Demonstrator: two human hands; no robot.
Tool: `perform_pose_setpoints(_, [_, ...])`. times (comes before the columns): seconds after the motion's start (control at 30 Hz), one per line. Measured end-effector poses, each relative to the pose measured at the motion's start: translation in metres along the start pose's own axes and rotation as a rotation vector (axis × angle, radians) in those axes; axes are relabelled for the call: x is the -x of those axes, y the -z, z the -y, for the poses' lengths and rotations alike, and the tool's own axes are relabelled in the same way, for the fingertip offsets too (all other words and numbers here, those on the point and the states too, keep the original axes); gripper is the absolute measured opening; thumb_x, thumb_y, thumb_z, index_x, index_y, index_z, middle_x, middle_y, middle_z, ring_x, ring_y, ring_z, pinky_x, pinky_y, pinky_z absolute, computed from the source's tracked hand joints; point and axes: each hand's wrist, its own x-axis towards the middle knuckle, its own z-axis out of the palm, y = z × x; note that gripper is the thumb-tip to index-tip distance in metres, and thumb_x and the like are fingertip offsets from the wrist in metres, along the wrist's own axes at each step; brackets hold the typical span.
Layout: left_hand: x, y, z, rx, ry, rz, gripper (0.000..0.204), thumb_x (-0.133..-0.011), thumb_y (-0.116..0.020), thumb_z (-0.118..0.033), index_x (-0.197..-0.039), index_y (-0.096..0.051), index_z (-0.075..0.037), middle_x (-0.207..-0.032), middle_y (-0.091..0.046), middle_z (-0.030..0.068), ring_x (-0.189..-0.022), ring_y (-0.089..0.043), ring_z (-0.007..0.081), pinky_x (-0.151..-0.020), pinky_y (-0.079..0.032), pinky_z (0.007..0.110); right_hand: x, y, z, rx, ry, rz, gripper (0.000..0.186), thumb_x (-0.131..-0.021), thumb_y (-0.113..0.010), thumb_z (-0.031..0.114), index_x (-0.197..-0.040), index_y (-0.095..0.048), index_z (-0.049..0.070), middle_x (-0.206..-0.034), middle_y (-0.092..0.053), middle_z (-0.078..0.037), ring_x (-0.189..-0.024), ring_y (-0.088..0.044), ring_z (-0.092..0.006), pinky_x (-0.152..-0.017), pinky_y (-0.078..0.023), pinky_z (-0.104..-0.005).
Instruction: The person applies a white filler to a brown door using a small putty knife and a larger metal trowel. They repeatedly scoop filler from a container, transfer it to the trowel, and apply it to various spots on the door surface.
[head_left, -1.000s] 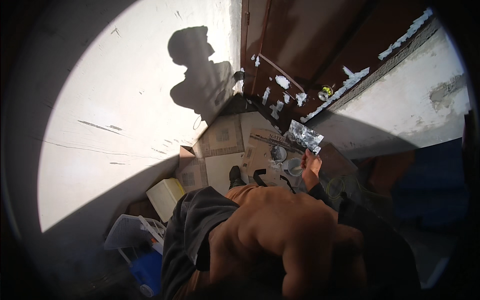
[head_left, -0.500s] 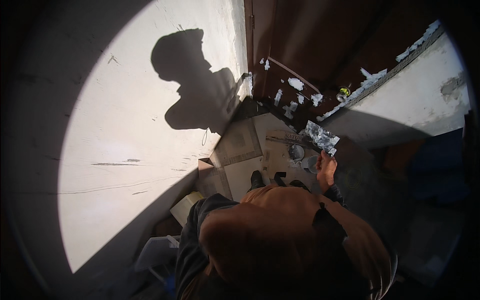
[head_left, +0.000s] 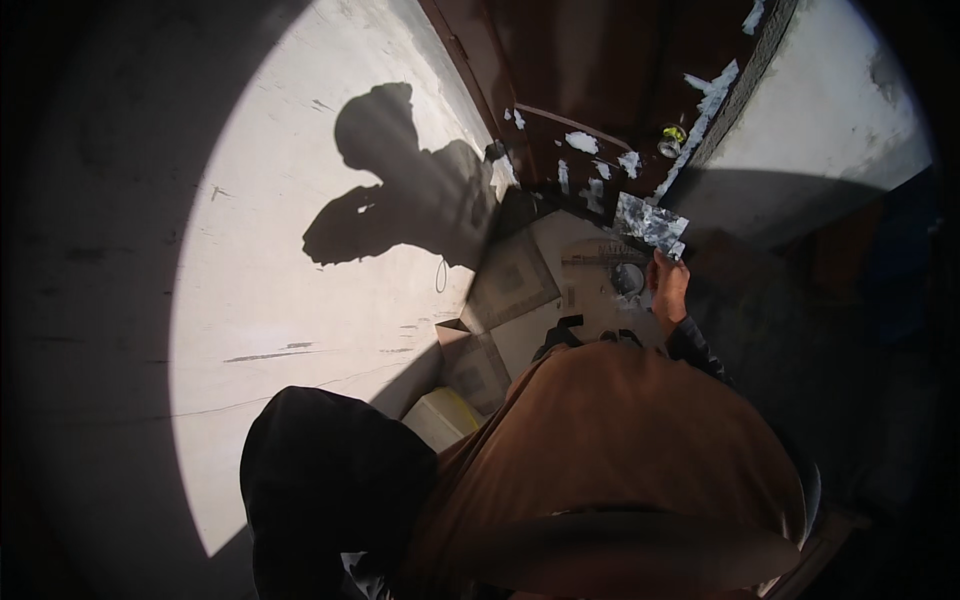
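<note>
My right hand [head_left: 670, 285] is closed on the near end of a putty knife [head_left: 650, 224], whose wide flat blade is smeared with white and grey filler. The blade hangs over the cardboard, in front of the brown door [head_left: 600, 60]. Just left of this hand stands a round pot [head_left: 628, 282] with pale stuff in it. My left hand is out of sight; only a bent dark sleeve [head_left: 320, 470] shows at the lower left. White filler patches [head_left: 581, 142] dot the lower door, and a strip of filler [head_left: 703, 125] runs along its right edge.
Cardboard sheets [head_left: 512, 278] cover the floor in the corner. A sunlit white wall [head_left: 260, 260] with my shadow rises on the left, another pale wall [head_left: 820, 110] on the right. A round shiny fitting with yellow-green [head_left: 670, 140] sits by the door's edge. A yellow-edged box [head_left: 437, 418] stands near the left wall.
My view has turned and shifted. The right hand with the putty knife has moved up in the picture. A bent dark sleeve has come out wider at the left, covering the white plastic item there.
</note>
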Motion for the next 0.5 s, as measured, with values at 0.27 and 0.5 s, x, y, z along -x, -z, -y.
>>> perform_pose_setpoints(0.27, [-0.027, -0.040, 0.000, -0.178, -0.049, 0.043, 0.049, -0.094, -0.059, -0.050, -0.104, -0.059, -0.002, -0.101, -0.060, 0.0142, -0.077, -0.061, 0.0201, -0.061, -0.050, 0.030, -0.016, 0.043, -0.010, 0.056, -0.194, -0.017, 0.028, -0.088, -0.069, 0.022, -0.066, -0.059, 0.008, -0.057, -0.056, -0.004, -0.044, -0.048, -0.0143, -0.041, -0.032, -0.0307])
perform_pose_setpoints(0.5, [-0.040, -0.061, 0.011, -0.276, -0.099, 0.051, 0.052, -0.094, -0.060, -0.052, -0.107, -0.058, -0.002, -0.103, -0.060, 0.0143, -0.077, -0.060, 0.0195, -0.061, -0.050, 0.030, -0.019, 0.042, -0.031, -0.236, -0.485, 0.139, 0.023, -0.088, -0.072, 0.023, -0.077, -0.058, 0.010, -0.063, -0.060, -0.003, -0.047, -0.053, -0.0141, -0.042, -0.037, -0.0287])
